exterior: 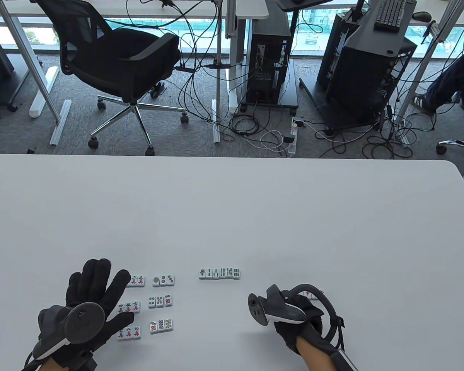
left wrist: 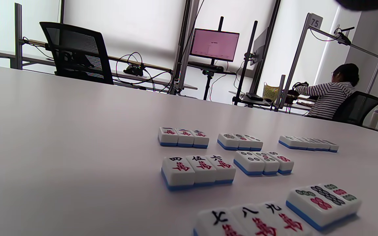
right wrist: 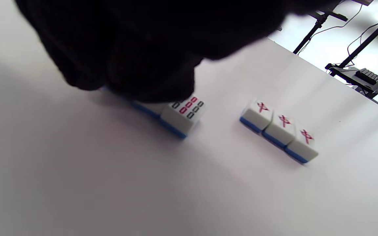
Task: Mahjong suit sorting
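The left hand lies flat and wide over the character tiles at the near left. The right hand covers a bamboo tile on the counter; its grip is hidden. Dragging could knock the red tiles just right.

left grip: fingers spread flat | right grip: fingers curled downward

Tile count on the white worktop: 9 white blue-backed character-suit mahjong tiles in 3 rows of 3; 9 circle-suit tiles, also 3x3; 6 bamboo-suit tiles in 1 row; 3 red-marked tiles; 1 more bamboo tile visible, poss. others hidden beside it.
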The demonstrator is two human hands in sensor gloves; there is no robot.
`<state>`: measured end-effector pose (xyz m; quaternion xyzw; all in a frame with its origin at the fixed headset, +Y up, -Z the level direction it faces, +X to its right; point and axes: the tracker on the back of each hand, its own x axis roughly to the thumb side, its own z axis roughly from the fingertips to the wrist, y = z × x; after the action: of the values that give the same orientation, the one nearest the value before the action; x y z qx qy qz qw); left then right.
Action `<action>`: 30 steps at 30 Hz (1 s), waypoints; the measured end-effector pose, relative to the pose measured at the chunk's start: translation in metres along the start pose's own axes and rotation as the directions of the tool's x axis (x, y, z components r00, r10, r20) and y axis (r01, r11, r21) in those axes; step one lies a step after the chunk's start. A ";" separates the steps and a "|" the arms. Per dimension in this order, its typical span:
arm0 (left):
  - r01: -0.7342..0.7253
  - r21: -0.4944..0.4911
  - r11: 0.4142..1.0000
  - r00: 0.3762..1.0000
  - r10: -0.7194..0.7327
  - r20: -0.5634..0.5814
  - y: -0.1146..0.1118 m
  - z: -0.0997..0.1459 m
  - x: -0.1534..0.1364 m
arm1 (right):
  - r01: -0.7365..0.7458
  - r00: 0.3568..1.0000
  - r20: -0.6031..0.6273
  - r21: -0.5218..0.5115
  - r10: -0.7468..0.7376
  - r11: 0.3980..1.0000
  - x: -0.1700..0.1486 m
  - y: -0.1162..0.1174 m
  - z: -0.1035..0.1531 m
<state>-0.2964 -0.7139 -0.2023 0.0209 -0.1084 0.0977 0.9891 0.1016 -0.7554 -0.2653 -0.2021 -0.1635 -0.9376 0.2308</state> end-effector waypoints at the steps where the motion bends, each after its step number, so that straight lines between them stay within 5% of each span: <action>1: 0.001 0.001 1.000 1.000 -0.001 0.000 0.000 0.000 0.000 | -0.018 1.000 -0.001 -0.008 0.018 1.000 0.003 0.002 -0.002; 5: -0.004 0.005 1.000 1.000 0.004 0.002 0.001 0.000 0.000 | -0.052 0.999 0.001 -0.042 0.052 0.998 0.010 0.002 -0.009; 12: -0.010 0.013 1.000 1.000 0.010 0.007 0.001 0.000 0.000 | 0.070 0.998 0.000 0.095 -0.071 0.993 0.003 -0.018 -0.033; 20: -0.013 0.021 1.000 1.000 0.012 0.011 0.002 0.001 0.000 | 0.099 0.994 -0.017 -0.187 -0.104 0.977 0.014 -0.050 -0.069; 30: -0.026 0.026 0.999 1.000 0.026 0.013 0.003 0.001 -0.001 | 0.032 0.998 -0.047 -0.138 -0.038 0.990 0.035 -0.052 -0.096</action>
<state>-0.2983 -0.7116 -0.2013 0.0329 -0.1136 0.1117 0.9867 0.0182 -0.7624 -0.3436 -0.1914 -0.0963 -0.9553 0.2038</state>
